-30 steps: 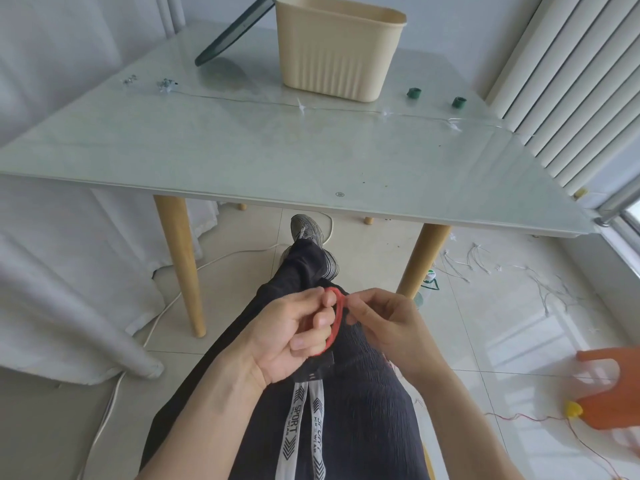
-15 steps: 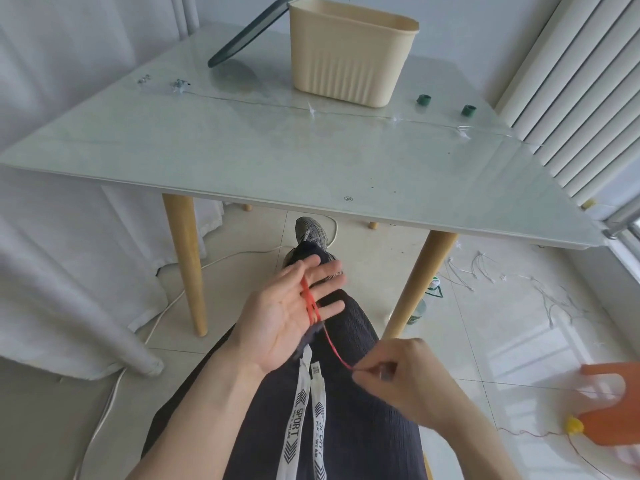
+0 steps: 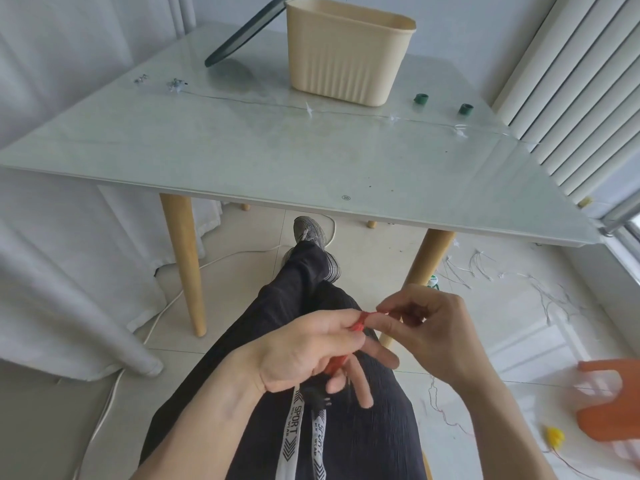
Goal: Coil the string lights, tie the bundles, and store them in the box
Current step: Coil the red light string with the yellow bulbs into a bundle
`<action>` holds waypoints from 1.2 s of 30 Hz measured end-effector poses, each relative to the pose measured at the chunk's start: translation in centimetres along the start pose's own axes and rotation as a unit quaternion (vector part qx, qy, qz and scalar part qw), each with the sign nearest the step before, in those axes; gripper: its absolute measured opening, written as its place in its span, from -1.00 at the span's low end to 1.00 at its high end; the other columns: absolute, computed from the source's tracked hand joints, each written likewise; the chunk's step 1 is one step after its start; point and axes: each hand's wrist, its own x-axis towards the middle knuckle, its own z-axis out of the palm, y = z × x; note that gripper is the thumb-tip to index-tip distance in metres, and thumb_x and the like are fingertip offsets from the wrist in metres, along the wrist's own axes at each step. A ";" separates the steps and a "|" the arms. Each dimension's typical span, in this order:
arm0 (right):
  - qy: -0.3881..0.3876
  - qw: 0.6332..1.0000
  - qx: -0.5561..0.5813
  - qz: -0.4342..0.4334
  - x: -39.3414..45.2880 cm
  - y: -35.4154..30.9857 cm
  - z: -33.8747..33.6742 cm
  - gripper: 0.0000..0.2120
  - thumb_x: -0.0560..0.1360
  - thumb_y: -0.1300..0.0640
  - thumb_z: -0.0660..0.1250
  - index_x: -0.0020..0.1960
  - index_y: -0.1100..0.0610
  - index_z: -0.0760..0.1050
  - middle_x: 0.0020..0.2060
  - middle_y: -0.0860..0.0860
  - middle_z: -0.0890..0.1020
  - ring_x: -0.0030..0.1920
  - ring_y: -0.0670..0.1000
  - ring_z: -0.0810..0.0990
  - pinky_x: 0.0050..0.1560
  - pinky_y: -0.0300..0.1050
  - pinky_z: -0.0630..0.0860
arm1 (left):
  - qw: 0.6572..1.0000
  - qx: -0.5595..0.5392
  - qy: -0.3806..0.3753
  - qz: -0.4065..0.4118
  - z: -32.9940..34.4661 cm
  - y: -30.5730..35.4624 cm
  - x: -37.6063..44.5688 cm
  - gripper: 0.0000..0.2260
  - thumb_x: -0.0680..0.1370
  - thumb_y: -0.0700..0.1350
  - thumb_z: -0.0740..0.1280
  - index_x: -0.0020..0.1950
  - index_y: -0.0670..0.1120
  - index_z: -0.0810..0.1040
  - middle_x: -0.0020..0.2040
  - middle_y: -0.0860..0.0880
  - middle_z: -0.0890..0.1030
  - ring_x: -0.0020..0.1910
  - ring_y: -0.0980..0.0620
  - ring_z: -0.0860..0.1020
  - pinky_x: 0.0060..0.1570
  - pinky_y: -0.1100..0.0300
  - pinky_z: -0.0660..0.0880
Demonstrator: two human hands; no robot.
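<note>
Both hands work over the lap: left hand [image 3: 304,355] and right hand [image 3: 426,327] pinch a thin red wire bundle [image 3: 360,322], apparently mid-coil; tying comes next, the ribbed beige plastic box [image 3: 346,53] waiting near the table's far edge

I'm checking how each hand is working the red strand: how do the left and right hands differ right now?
The left hand shows its back to the camera, while the right hand comes in from the right side. The left hand's lower fingers stick out fairly straight, with red string also showing beneath them; the right hand's fingers are curled in. Both pinch the red string where their fingertips meet, above the lap.
</note>
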 end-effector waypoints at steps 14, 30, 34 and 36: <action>0.024 0.995 0.082 0.044 0.3 3.7 2.8 -0.89 0.55 0.07 0.41 -0.14 0.02 0.67 -0.41 0.01 0.60 -0.38 -0.05 0.48 -0.32 -0.09 0.42 | 0.951 -0.201 0.174 0.155 -2.1 1.2 -0.1 -0.68 0.62 -0.16 0.18 0.30 -0.27 0.52 -0.05 -0.21 0.69 -0.60 0.11 0.40 -0.55 0.33 0.31; -0.163 0.983 -0.062 -0.057 -0.7 -0.8 4.2 -0.80 0.55 0.09 0.38 -0.23 0.06 0.65 -0.30 -0.06 0.66 -0.35 -0.02 0.54 -0.30 -0.17 0.46 | 0.964 -0.145 0.218 0.046 -0.9 1.0 0.2 -0.70 0.56 -0.08 0.34 0.21 -0.20 0.42 0.14 -0.32 0.64 0.09 -0.26 0.62 0.12 -0.15 0.51; -0.094 0.991 -0.085 -0.037 0.1 -0.6 3.3 -0.90 0.42 -0.02 0.54 -0.23 -0.03 0.69 -0.35 -0.18 0.62 -0.29 -0.17 0.58 -0.30 -0.40 0.39 | 0.975 -0.155 0.160 -0.005 -0.5 0.5 0.5 -0.54 0.62 0.07 0.23 0.32 -0.29 0.39 -0.01 -0.25 0.65 -0.08 -0.17 0.64 -0.12 -0.05 0.63; -0.080 0.990 -0.107 -0.037 0.5 0.0 3.0 -0.75 0.31 -0.15 0.60 -0.31 -0.01 0.63 -0.43 -0.14 0.58 -0.37 -0.14 0.53 -0.37 -0.38 0.36 | 0.990 -0.107 0.092 -0.024 -0.8 0.2 0.5 -0.43 0.64 0.17 0.06 0.35 -0.29 0.40 0.08 -0.27 0.62 -0.08 -0.25 0.65 -0.20 0.01 0.64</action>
